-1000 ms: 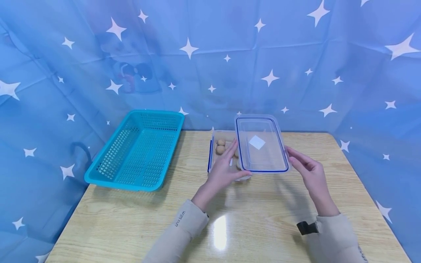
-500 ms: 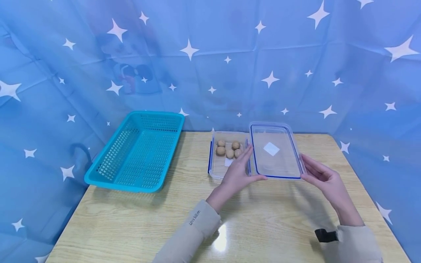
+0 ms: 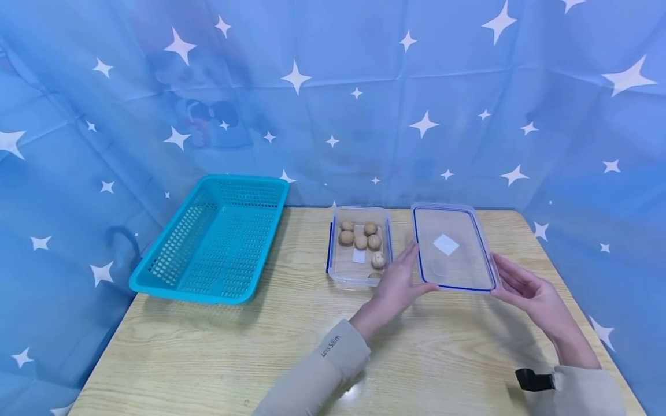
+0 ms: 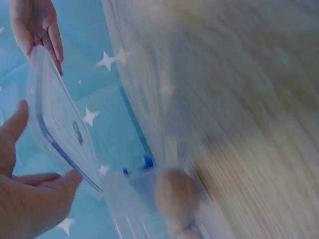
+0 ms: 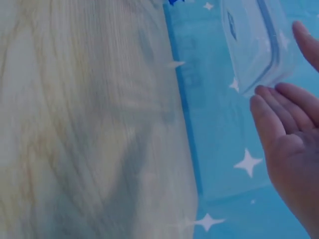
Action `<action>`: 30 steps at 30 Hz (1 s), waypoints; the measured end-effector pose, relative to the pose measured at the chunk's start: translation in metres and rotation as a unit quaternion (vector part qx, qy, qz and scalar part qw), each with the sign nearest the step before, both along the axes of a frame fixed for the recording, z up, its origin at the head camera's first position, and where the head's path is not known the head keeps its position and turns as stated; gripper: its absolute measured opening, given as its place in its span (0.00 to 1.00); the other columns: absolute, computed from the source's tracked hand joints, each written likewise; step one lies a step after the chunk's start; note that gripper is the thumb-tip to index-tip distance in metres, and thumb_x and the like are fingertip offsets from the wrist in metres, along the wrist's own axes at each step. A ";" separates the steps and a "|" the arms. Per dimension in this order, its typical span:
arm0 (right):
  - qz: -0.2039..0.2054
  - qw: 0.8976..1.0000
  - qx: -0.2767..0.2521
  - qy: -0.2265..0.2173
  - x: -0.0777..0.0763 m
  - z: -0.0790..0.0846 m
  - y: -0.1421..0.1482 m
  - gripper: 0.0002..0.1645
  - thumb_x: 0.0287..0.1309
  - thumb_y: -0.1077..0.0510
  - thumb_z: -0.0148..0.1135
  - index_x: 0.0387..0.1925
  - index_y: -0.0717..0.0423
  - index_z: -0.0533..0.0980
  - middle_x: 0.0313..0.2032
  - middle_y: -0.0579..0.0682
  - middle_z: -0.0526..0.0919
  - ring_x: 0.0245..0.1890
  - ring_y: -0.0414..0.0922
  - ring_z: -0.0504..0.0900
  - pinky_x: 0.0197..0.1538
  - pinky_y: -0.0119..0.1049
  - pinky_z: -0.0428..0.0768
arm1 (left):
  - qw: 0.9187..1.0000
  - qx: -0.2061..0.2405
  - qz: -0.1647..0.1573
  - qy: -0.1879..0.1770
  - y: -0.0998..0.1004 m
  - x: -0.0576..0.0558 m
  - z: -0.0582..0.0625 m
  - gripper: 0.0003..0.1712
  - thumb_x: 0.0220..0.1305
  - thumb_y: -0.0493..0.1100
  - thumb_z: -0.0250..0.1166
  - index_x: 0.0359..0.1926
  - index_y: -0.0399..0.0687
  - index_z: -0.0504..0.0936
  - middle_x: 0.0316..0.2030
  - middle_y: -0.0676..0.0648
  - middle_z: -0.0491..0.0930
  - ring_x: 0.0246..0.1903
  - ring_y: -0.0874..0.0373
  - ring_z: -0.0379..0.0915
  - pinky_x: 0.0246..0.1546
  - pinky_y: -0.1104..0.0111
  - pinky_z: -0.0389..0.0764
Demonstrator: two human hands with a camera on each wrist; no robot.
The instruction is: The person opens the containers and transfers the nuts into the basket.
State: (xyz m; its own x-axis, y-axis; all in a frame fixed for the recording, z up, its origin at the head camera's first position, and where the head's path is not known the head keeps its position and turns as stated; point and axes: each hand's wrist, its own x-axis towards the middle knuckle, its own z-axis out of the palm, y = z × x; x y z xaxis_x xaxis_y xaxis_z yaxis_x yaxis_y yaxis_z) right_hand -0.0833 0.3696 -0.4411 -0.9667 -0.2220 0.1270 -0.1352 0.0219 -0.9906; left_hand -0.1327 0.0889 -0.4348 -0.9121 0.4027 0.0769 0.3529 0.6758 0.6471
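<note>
A clear plastic lid (image 3: 465, 248) with a blue seal and a white label is held above the right side of the table. My left hand (image 3: 398, 283) grips its near left edge between thumb and fingers. At the near right corner, my right hand (image 3: 533, 294) holds the lid with thumb and fingers. Left of the lid stands an uncovered clear food container (image 3: 342, 270) with several walnuts (image 3: 361, 242) inside, partly hidden by the left hand. In the left wrist view, the lid (image 4: 67, 114) is tilted between both hands.
A turquoise perforated plastic basket (image 3: 224, 248) stands on the left of the wooden table (image 3: 208, 358). Behind the table hangs a blue curtain (image 3: 359, 150) with white stars, which also covers both sides.
Both hands have carried the lid to the right and slightly nearer and lower, off the container. The walnuts inside are now mostly uncovered. The basket and container stay in place.
</note>
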 end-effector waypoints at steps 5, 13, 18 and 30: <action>0.015 1.000 0.027 0.000 0.001 -0.011 0.012 0.43 0.63 0.78 0.54 0.75 0.68 0.50 0.68 0.29 0.70 0.62 0.22 0.73 0.57 0.17 0.75 | 0.999 -0.044 0.003 -0.010 0.019 0.003 -0.004 0.53 0.61 0.62 0.67 0.78 0.47 0.53 0.78 0.50 0.52 0.75 0.57 0.56 0.66 0.74 0.72; 0.013 0.998 0.058 -0.015 -0.003 -0.033 0.019 0.43 0.61 0.77 0.56 0.74 0.72 0.49 0.64 0.26 0.71 0.59 0.20 0.73 0.56 0.16 0.75 | 0.997 -0.051 0.018 -0.056 0.033 0.001 -0.024 0.53 0.60 0.57 0.71 0.78 0.47 0.54 0.78 0.50 0.52 0.74 0.59 0.57 0.69 0.74 0.67; -0.011 0.990 0.139 -0.038 -0.006 -0.039 0.018 0.45 0.62 0.71 0.61 0.73 0.75 0.47 0.74 0.48 0.58 0.57 0.13 0.69 0.55 0.13 0.73 | 0.995 -0.055 0.035 -0.077 0.040 -0.001 -0.039 0.54 0.58 0.56 0.73 0.77 0.45 0.55 0.78 0.49 0.53 0.74 0.58 0.59 0.70 0.75 0.65; 0.000 0.981 0.187 -0.055 -0.013 -0.045 0.016 0.47 0.63 0.68 0.62 0.72 0.80 0.45 0.68 0.80 0.42 0.55 0.08 0.63 0.55 0.09 0.69 | 0.991 -0.074 0.034 -0.110 0.048 -0.007 -0.051 0.55 0.57 0.53 0.74 0.77 0.44 0.54 0.78 0.48 0.54 0.74 0.58 0.59 0.71 0.74 0.65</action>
State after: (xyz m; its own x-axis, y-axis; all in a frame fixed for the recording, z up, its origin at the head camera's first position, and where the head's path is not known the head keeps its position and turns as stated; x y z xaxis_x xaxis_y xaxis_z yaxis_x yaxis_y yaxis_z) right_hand -0.0967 0.3854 -0.4866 -0.9700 -0.2332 -0.0688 -0.0275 0.3867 -0.9218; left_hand -0.1396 0.1366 -0.4859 -0.9257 0.3315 -0.1823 0.1644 0.7864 0.5954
